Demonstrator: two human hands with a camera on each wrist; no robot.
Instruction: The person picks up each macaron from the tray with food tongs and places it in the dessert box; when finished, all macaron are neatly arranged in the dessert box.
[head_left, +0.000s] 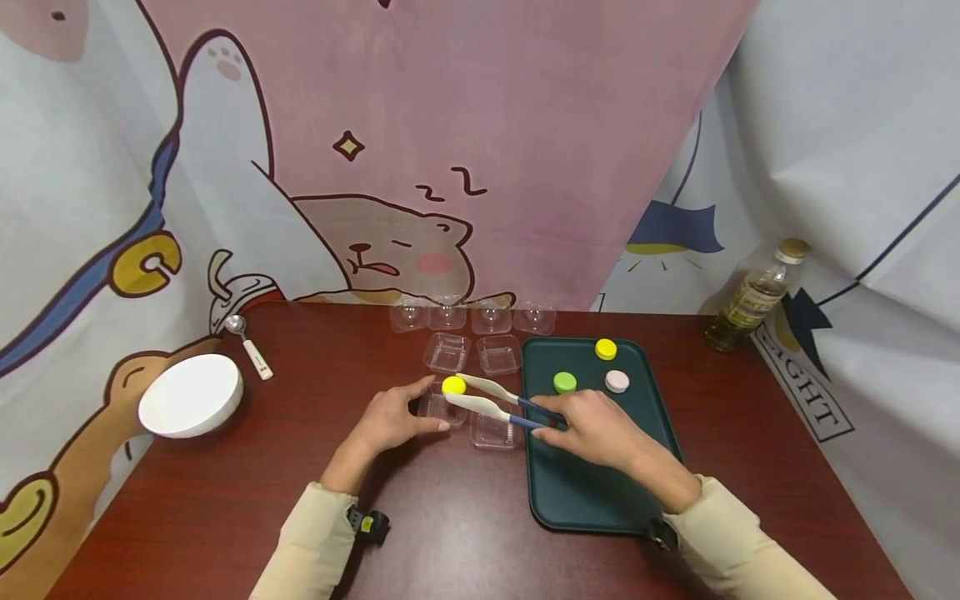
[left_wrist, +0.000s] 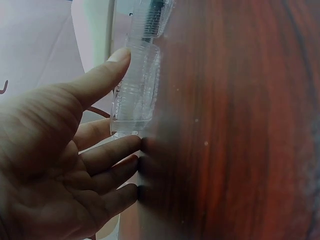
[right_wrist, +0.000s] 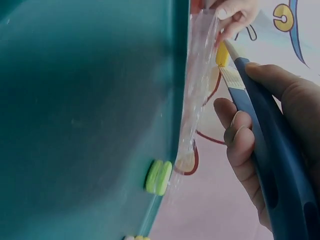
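Yellow macaron (head_left: 453, 385) sits left of the dark green tray (head_left: 585, 492), gripped between the white tips of the tongs (head_left: 480, 406) over the near left box (head_left: 442, 412); whether it touches the plastic I cannot tell. The right hand (head_left: 596, 425), above the tray's left part, has its fingers closed around the blue handles. The left hand (head_left: 390, 421), farther left of the tray, spreads thumb and fingers about that same box; contact is hard to judge. The tray holds three more macarons toward its far end: one green (head_left: 565, 382), one pink (head_left: 617, 382) and a second yellow one (head_left: 606, 349). Left of the tray, the counter (head_left: 465, 533) carries four clear boxes in two rows of two, the near right box (head_left: 495, 433) partly under the tongs. Beyond these, four clear domed pieces (head_left: 491, 317) line up left of the tray's far edge, their outlines faint. One white bowl (head_left: 191, 398) and one spoon (head_left: 255, 354) lie well left of the tray; one bottle (head_left: 750, 304) with amber liquid stands past its far right corner, its label unreadable. The right forearm hides part of the tray, and both sleeves are cut off.
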